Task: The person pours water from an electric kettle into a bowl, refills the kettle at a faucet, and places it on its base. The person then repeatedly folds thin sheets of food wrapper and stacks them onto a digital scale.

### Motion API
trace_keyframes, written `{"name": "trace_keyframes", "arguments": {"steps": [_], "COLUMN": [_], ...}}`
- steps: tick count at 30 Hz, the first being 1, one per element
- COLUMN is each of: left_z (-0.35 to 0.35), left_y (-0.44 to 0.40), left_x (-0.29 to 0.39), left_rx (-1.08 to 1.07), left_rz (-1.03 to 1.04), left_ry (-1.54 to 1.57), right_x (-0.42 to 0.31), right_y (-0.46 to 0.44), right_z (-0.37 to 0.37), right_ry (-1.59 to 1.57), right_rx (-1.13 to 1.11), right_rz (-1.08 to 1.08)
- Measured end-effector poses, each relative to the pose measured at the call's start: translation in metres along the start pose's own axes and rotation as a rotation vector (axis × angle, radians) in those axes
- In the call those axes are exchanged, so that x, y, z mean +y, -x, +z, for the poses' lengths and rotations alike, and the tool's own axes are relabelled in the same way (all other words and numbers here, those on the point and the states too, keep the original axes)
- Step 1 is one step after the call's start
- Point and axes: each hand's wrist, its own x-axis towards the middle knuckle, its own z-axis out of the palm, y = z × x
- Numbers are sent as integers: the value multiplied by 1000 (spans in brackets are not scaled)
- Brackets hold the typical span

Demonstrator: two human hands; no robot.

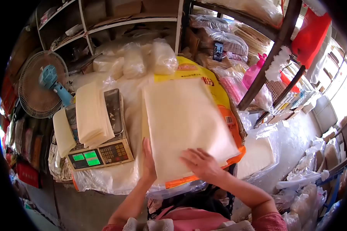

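A large stack of cream-coloured thin sheets (pixel 185 123) lies on the work surface in front of me. My left hand (pixel 148 161) stands on edge along the stack's left side near its lower corner, fingers stretched out. On top of the sheets, near the front edge, my right hand (pixel 200 163) rests with its fingers spread, slightly blurred. Left of the stack sits a digital scale (pixel 100 156) with green lit displays. A folded bundle of similar cream sheets (pixel 90 115) lies across the scale, with a smaller folded piece (pixel 63 131) beside it.
A yellow and orange printed sack (pixel 219 96) lies under the stack. Plastic-wrapped bundles (pixel 133 61) line the back. A fan (pixel 44 84) stands at the left. Shelving with a dark post (pixel 272 57) rises at the right, near a phone (pixel 218 51). Bagged sheets (pixel 256 156) lie lower right.
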Motion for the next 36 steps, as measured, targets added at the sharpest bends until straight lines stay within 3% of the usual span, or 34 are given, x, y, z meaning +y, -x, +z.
{"name": "trace_keyframes", "arguments": {"steps": [1, 3, 4, 7, 9, 11, 13, 14, 16, 19, 20, 23, 26, 27, 30, 33, 36], "left_z": [-3, -21, -26, -32, -46, -61, -60, -63, -57, -38, -30, -13, -7, -3, 11, 10, 2], "left_y": [-1, -4, -6, -12, -11, -6, 1, -9, -25, -45, -51, -53, -40, -32, -14, -12, -14], "left_x": [-7, -23, -26, -33, -37, -29, -41, -27, -23, -40, -40, -28, -4, -10, -29, -27, -27], "left_rx": [35, -316, -335, -387, -399, -325, -225, -202, -127, -59, -37, 19, -670, -606, -482, -479, -446], "left_rz": [80, 277, 227, 71, -65, -314, -409, -505, -580, -405, -490, 80, -47, 15, 145, 164, 254], "left_ry": [8, -305, -226, 22, 16, 184, 323, 360, 384, -61, -106, -453, -466, -473, -502, -533, -499], "right_x": [-2, 8, 15, 43, 65, 84, 113, 106, 113, 115, 119, 130, 137, 132, 98, 83, 71], "right_y": [11, 35, 45, 42, 58, 61, 96, 78, 78, 44, 37, 21, 22, 18, 1, 9, 28], "right_z": [13, 35, 37, -9, -53, -99, -89, -86, -46, 8, 23, 51, 62, 57, 31, 49, 79], "right_ry": [-31, 110, 179, 62, -765, -1094, -1229, -1349, -1098, -1027, -1015, -693, -526, -510, -43, 62, 35], "right_rx": [-2, -127, -189, -842, -548, -450, -238, -185, -129, 126, 212, 152, 107, 101, -8, 122, -64], "right_rz": [21, 69, 91, 253, 629, 486, 518, 643, 858, 1016, 1072, 1236, 1188, 1184, 1045, 594, 568]}}
